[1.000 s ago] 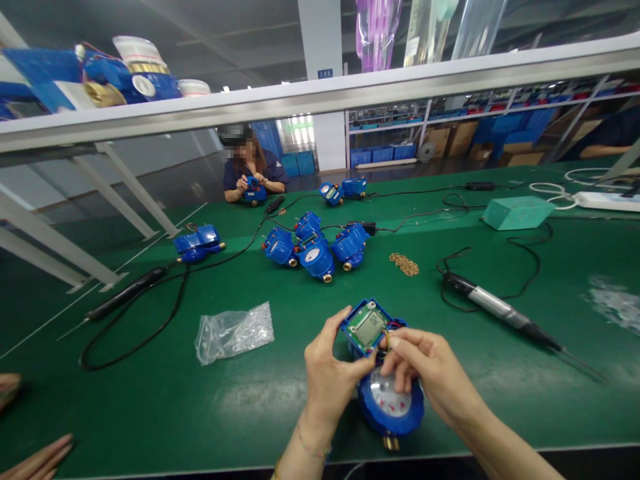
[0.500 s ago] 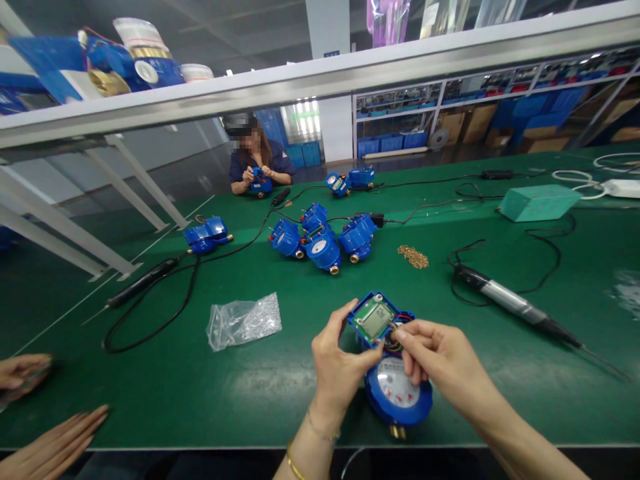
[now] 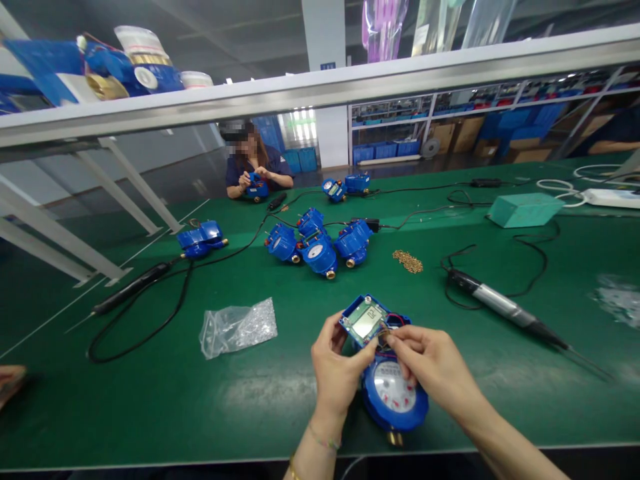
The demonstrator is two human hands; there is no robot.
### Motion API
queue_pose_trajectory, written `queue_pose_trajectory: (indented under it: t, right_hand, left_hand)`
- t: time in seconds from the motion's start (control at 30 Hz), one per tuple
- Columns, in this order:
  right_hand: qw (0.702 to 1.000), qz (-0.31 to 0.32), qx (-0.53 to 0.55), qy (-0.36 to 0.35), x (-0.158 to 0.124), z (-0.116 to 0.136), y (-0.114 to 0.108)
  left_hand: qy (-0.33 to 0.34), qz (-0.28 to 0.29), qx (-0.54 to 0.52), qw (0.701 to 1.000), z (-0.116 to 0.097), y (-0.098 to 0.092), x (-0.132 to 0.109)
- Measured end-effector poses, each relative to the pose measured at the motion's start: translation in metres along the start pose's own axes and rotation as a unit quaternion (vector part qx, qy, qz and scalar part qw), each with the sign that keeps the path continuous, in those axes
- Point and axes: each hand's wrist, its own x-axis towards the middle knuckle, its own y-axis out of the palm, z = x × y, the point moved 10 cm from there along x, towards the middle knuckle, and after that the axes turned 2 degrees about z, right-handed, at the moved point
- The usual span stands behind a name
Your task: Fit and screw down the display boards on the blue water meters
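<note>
A blue water meter [image 3: 397, 393] with a round dial lies at the table's front edge, its brass fitting toward me. My left hand [image 3: 334, 370] grips the meter's blue electronics housing, thumb and fingers on either side of it. In this tilted housing sits a green circuit board with a lit LCD display [image 3: 367, 323]. Thin coloured wires [image 3: 384, 337] bunch beside the board. The thumb and fingers of my right hand [image 3: 433, 360] pinch these wires; its fingertips partly hide them.
Several blue water meters [image 3: 318, 253] stand mid-table. Near them are a pile of brass screws [image 3: 408, 261], a plastic bag of small parts [image 3: 240, 327], an electric screwdriver [image 3: 505, 307] and a green box [image 3: 525, 209]. A co-worker [image 3: 255, 163] sits opposite; another person's hand [image 3: 10, 381] shows at left.
The other person's hands at left have drawn back, leaving one partly in view. My right fingers have shifted slightly among the wires. The view has moved a little, and a sleeve appears far right.
</note>
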Motion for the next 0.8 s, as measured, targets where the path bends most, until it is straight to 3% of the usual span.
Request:
queue_pose_trajectory:
  t: [0.23,0.5,0.8]
  right_hand:
    - [0.998,0.057,-0.005,-0.015,0.005,0.003,0.008]
    - [0.999,0.044,0.008,-0.014,0.005,0.001,0.006]
    - [0.999,0.036,0.024,-0.001,0.005,0.001,0.006]
  left_hand:
    - [0.039,0.111,0.004,0.993,-0.010,0.008,0.010]
    - [0.068,0.249,0.051,0.965,-0.018,0.024,0.020]
    - [0.094,0.244,0.073,0.962,-0.035,0.031,0.022]
